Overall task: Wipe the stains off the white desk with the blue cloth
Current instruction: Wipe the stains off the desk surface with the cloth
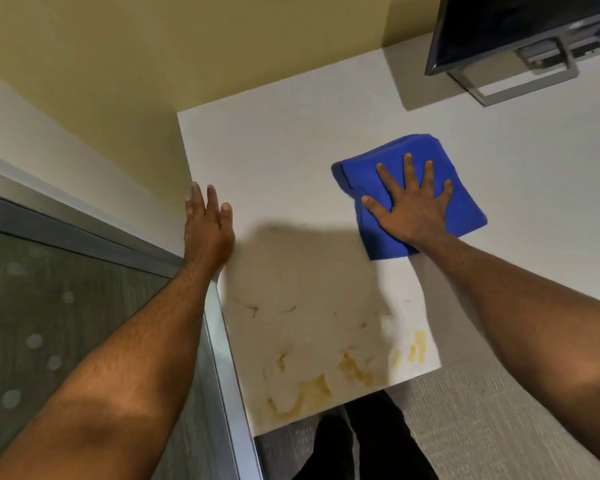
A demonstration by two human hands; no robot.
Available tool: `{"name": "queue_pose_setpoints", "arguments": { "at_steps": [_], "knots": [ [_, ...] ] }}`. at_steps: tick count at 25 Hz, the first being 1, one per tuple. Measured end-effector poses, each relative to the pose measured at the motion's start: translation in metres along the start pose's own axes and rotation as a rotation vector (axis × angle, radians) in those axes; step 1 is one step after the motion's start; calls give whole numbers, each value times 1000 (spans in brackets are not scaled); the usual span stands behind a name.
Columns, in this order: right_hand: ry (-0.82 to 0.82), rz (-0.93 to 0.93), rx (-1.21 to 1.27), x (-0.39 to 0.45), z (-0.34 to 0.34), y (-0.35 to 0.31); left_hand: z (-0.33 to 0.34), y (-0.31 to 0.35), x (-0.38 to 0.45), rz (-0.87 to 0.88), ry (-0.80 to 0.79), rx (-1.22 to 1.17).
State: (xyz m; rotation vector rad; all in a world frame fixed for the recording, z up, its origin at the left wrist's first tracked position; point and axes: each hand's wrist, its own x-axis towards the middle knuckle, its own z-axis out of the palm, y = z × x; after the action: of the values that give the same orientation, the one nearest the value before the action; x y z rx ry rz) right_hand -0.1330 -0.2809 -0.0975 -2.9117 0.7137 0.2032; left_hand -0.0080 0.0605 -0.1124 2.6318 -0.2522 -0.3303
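Observation:
A folded blue cloth lies flat on the white desk, right of the middle. My right hand presses down on the cloth with its fingers spread. My left hand rests flat on the desk's left edge, fingers together, holding nothing. Yellow-brown stains smear the near part of the desk, from the front edge up toward the middle, with brighter patches near the front right corner. The cloth sits beyond the stains, apart from them.
A dark monitor on a grey metal stand occupies the far right of the desk. A yellow wall borders the desk behind and to the left. A metal-framed glass panel runs along the left. My dark trousers show below the front edge.

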Motion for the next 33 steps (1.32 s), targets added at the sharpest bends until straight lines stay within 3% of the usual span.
{"name": "queue_pose_setpoints", "arguments": {
  "at_steps": [4, 8, 11, 13, 15, 17, 20, 24, 26, 28, 31, 33],
  "knots": [
    [64, -144, -43, 8, -1, 9, 3, 9, -2, -58, 36, 45],
    [56, -115, 20, 15, -7, -8, 4, 10, -3, -74, 55, 42],
    [37, -403, 41, -31, 3, -19, 5, 7, -2, -102, 57, 8],
    [0, -607, 40, -63, 8, 13, 5, 6, -4, -110, 62, -7],
    [54, -533, 77, -54, 1, 52, 4, 7, -5, -100, 78, 0],
    [112, -262, 98, -30, -4, 69, 5, 8, -4, -113, 91, -19],
    [142, -128, 79, 2, -2, 36, 11, 6, -3, -114, 102, -10],
    [74, -422, 53, -42, 12, -19, 10, 2, 3, -121, 97, -4],
    [5, -634, 63, -92, 21, -2, 11, 2, 2, -107, 83, 9],
    [5, -714, 92, -103, 13, 36, 10, 1, 1, -109, 104, 3],
    [97, -401, 120, -53, -1, 71, 9, 5, 1, -138, 92, -24],
    [126, -204, 100, -18, -2, 57, 10, 8, 2, -153, 81, -29]
  ]
}}
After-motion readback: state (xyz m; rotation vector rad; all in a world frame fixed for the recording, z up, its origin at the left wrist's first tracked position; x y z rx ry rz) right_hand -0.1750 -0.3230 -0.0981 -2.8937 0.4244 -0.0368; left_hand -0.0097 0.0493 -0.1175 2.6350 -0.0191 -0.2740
